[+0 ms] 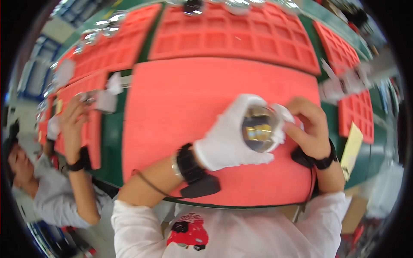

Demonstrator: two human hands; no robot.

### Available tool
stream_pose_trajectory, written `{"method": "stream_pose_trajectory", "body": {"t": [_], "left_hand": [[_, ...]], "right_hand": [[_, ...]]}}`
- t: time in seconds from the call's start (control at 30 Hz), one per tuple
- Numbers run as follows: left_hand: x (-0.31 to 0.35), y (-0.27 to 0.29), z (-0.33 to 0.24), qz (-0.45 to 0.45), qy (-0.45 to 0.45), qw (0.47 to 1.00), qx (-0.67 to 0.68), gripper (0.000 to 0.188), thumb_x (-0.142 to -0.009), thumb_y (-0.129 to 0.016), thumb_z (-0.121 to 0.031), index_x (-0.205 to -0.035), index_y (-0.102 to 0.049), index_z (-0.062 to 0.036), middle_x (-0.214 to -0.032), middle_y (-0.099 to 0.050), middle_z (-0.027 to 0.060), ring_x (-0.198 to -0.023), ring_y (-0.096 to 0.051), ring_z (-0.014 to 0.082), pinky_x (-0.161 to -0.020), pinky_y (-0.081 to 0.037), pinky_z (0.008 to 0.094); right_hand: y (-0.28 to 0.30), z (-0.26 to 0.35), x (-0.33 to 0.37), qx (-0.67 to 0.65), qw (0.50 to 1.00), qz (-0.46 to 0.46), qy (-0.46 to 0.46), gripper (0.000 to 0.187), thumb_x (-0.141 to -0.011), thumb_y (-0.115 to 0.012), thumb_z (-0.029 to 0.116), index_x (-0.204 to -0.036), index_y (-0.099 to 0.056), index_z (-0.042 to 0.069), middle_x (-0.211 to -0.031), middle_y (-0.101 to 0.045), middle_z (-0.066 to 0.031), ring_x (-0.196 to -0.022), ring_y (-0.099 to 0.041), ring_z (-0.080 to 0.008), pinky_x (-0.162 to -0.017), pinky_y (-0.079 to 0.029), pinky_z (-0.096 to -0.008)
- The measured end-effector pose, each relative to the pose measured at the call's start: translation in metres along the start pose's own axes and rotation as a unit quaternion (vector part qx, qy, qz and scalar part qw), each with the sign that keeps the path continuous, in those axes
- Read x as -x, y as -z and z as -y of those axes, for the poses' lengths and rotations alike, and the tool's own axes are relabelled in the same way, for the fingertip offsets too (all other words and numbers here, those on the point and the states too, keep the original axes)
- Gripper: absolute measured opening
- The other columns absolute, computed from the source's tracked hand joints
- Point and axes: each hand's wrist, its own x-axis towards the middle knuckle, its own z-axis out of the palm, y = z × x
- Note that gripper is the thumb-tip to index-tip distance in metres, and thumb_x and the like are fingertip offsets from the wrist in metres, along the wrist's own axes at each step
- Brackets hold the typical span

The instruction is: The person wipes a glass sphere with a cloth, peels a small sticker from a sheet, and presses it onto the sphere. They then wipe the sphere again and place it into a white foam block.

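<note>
My left hand [228, 137], in a white glove, cups a round shiny metal bowl-like part [258, 129] with its reflective inside facing up. My bare right hand [307, 127] presses a white cloth [282, 118] against the part's right rim. Both hands hover over a flat red foam mat [180, 107] on the green table. Black bands with small black boxes sit on both my wrists.
Red gridded foam trays [232, 36] lie beyond the mat, with more [340, 51] at right and others [107, 47] at left. Shiny metal parts [103, 28] line the far left edge. A co-worker's hand [73, 122] rests at left. A yellow card [352, 148] lies at right.
</note>
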Motion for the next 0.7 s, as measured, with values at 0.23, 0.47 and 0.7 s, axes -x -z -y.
{"method": "stream_pose_trajectory", "body": {"t": [0.23, 0.47, 0.7], "left_hand": [[-0.004, 0.002, 0.002, 0.025, -0.055, 0.942, -0.329, 0.09, -0.056, -0.091, -0.007, -0.13, -0.041, -0.0047, -0.124, -0.057, 0.0117, -0.106, -0.061, 0.0207, -0.093, -0.05, 0.0372], [-0.004, 0.006, 0.001, 0.065, -0.081, 0.942, -0.318, 0.093, -0.053, -0.093, -0.012, -0.131, -0.042, -0.0047, -0.123, -0.058, 0.0121, -0.113, -0.058, 0.0209, -0.097, -0.048, 0.0388], [0.0, 0.006, -0.003, 0.066, -0.046, 0.949, -0.306, 0.099, -0.053, -0.094, -0.017, -0.134, -0.039, -0.003, -0.127, -0.055, 0.0137, -0.113, -0.058, 0.023, -0.098, -0.047, 0.0411]], "right_hand": [[-0.002, -0.009, 0.005, -0.082, 0.994, 0.014, -0.074, 0.019, -0.077, -0.067, -0.005, -0.095, -0.062, -0.005, -0.089, -0.061, -0.0096, -0.079, -0.06, -0.0167, -0.072, -0.048, -0.0283], [0.005, -0.017, 0.003, 0.032, 0.999, 0.026, -0.017, 0.019, -0.078, -0.065, -0.005, -0.097, -0.066, -0.005, -0.089, -0.064, -0.0097, -0.078, -0.062, -0.0178, -0.069, -0.049, -0.0273], [-0.001, -0.009, 0.004, -0.058, 0.993, 0.003, -0.1, 0.018, -0.075, -0.063, -0.006, -0.091, -0.069, -0.001, -0.088, -0.066, -0.0099, -0.076, -0.064, -0.0204, -0.065, -0.049, -0.0273]]}}
